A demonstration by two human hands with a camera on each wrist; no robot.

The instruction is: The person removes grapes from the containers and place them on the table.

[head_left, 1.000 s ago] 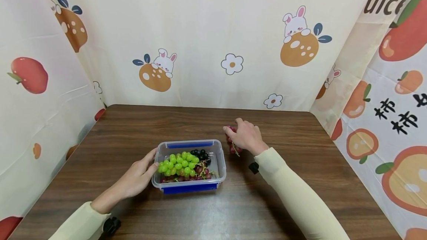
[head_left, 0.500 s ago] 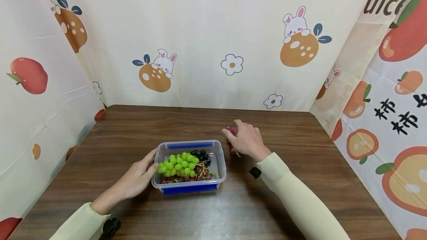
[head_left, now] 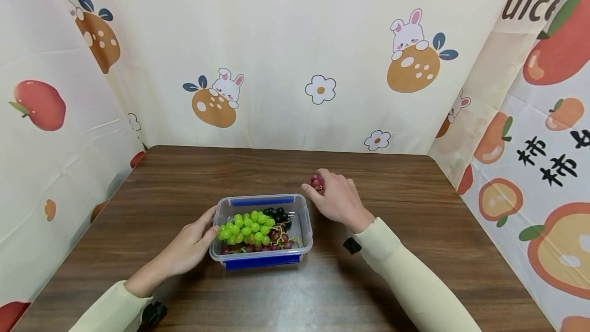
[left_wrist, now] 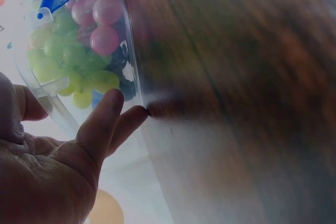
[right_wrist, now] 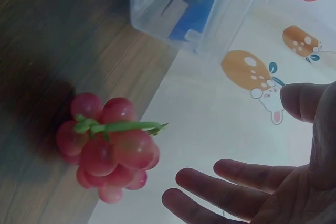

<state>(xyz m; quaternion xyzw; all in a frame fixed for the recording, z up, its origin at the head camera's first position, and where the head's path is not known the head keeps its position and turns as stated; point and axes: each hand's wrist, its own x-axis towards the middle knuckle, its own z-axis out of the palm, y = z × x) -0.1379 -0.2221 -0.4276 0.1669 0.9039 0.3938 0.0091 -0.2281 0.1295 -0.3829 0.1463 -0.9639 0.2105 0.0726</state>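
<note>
Since the earlier frame, the right hand (head_left: 336, 200) has shifted slightly nearer and towards the box, so it hides more of the loose red grape bunch (right_wrist: 100, 157); whether the bunch has moved too, I cannot tell.

Nearest, the left hand (head_left: 191, 244) rests against the left end of the clear box (head_left: 305, 227), its fingers straight and spread along the wall, not clenched. Inside lie green grapes (head_left: 247, 226) over more red grapes (head_left: 277, 239), with dark grapes (head_left: 278, 214) behind them.

Farther off, beside the box's right end, the loose bunch is on or just above the table (head_left: 405, 199); which, I cannot tell. At it, the right hand's fingers and thumb stand wide, with no visible grip on the berries.

Likely the bunch is light, its berries smooth, a bit slippery, and prone to bruise or drop if real. A gentle cupping under the cluster looks safest; the green stem (right_wrist: 126, 126) seems thin, but could take a light pinch.
</note>
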